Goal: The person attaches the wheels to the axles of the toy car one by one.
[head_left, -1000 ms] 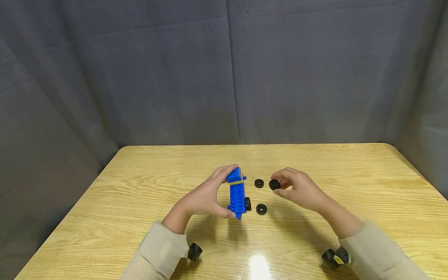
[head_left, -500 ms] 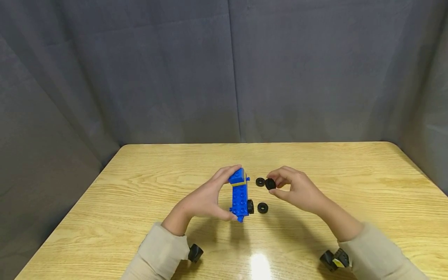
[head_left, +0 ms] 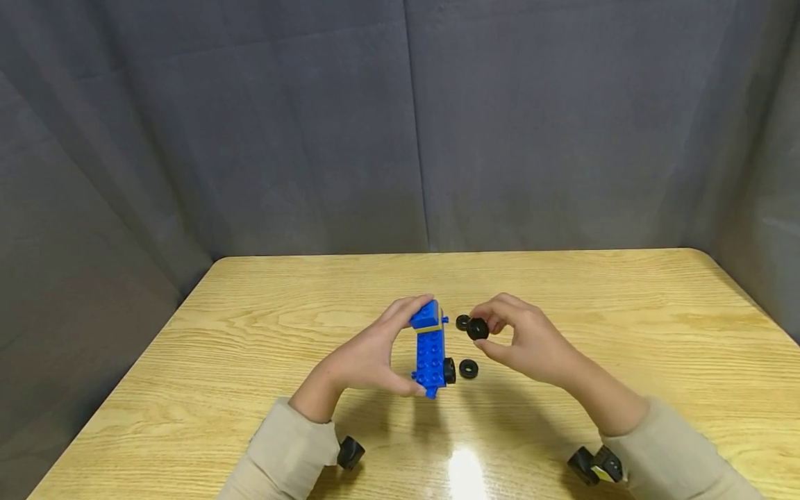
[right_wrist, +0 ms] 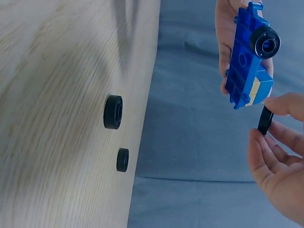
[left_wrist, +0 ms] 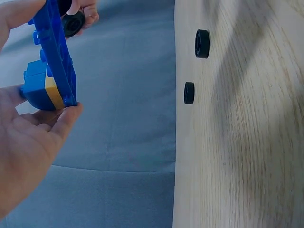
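Observation:
My left hand [head_left: 375, 354] grips a blue toy car base [head_left: 430, 357] by its two ends, above the table. A blue block with a yellow layer under it [left_wrist: 42, 88] sits on the far end of the base. One black wheel [right_wrist: 265, 42] is fitted on the right side at the near end; the far right axle peg is bare. Between thumb and fingers my right hand [head_left: 525, 340] pinches a loose black wheel [head_left: 478, 328], held just right of the base and apart from it.
Two more black wheels lie on the wooden table [head_left: 250, 333]: a nearer one [head_left: 469, 369] and a farther one [head_left: 462, 322], partly behind the held wheel in the head view. A grey curtain [head_left: 312, 139] stands behind the table. Black wrist devices [head_left: 350, 453] show below the sleeves.
My right hand has moved left with the wheel, closer to the car base, and the wheel has turned. My left hand has shifted slightly right with the base.

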